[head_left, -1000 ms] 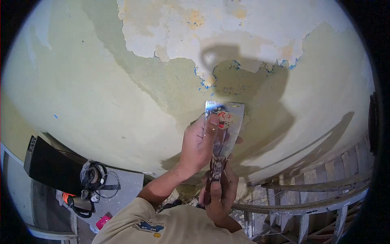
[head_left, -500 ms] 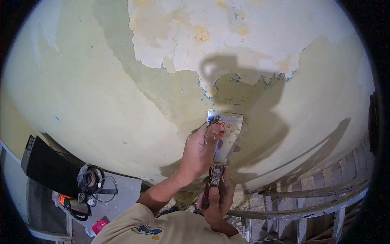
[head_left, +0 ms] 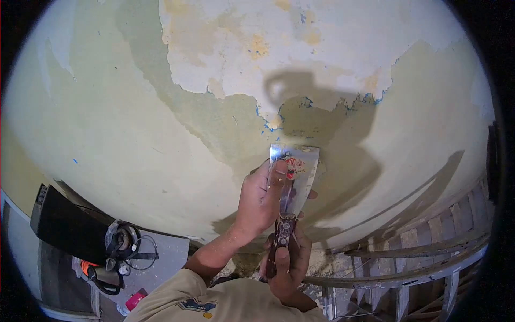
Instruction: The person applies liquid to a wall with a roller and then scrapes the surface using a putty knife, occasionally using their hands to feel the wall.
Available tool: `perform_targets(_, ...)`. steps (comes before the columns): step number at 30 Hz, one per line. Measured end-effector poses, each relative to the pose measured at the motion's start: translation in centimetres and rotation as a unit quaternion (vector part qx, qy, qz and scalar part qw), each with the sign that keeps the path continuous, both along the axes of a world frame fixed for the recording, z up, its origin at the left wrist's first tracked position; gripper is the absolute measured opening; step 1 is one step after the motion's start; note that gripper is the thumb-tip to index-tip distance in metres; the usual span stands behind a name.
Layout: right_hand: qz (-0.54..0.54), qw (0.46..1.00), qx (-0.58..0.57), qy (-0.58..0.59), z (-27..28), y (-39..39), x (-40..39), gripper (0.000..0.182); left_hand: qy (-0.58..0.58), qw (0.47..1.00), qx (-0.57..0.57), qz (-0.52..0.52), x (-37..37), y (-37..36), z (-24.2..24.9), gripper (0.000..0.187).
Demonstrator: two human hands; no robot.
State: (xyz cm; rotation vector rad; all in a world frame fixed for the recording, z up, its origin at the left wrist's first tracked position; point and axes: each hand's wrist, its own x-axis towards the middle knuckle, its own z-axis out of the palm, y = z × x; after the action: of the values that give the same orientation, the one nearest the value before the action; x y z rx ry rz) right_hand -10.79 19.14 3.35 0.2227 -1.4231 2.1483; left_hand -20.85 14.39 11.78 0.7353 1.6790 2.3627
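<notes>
- Head view: a wide metal scraper (head_left: 294, 172) lies flat against a curved, pale green painted wall (head_left: 123, 134), blade edge uppermost.
- Blade edge sits just below the ragged border where green paint ends and a bare whitish patch (head_left: 300, 48) begins; blue flecks show along that border.
- Red markings and paint residue visible on the blade face.
- Left hand (head_left: 262, 198): fingers laid over the left part of the blade, thumb on its face, pressing it to the wall. Hand is bearing on the blade rather than wrapped round it.
- Right hand (head_left: 287, 260): closed round the dark, paint-spattered handle (head_left: 282, 231), thumb lying along the top.
- Shadow of the hands and tool falls on the wall, up and to the right of the blade.
- Lower left: black box (head_left: 67, 225); beside it a tangle of cable and gear (head_left: 123, 244) with an orange part; a pink item (head_left: 135, 298) lower down.
- Lower right: wooden scaffold rails (head_left: 413, 268).
- Bottom centre: beige sleeve (head_left: 214, 303) of the person.
</notes>
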Motion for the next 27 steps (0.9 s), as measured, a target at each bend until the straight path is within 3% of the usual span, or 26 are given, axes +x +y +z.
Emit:
perform_targets(5,0.007,1.000,0.002,-0.016,0.7,0.1,0.6,0.054,0.053,0.997,-0.029,0.042,0.0,-0.1,0.0,0.042)
perform_targets(8,0.029,0.999,-0.001,-0.029,-0.1,0.0,0.8,0.055,0.056,0.996,-0.039,0.063,-0.4,-0.3,-2.5,0.042)
perform_targets(12,0.010,1.000,-0.013,-0.012,0.3,-0.1,0.1,0.057,0.013,0.999,-0.036,-0.004,0.0,-0.4,0.4,0.046)
perform_targets(16,0.036,0.999,-0.016,-0.015,0.0,0.2,0.8,0.056,0.063,0.998,-0.016,0.010,0.2,0.2,-0.4,0.047)
perform_targets(27,0.027,0.999,-0.021,-0.020,0.8,-0.3,0.8,0.055,0.005,1.000,-0.028,-0.004,0.6,-0.3,1.1,0.046)
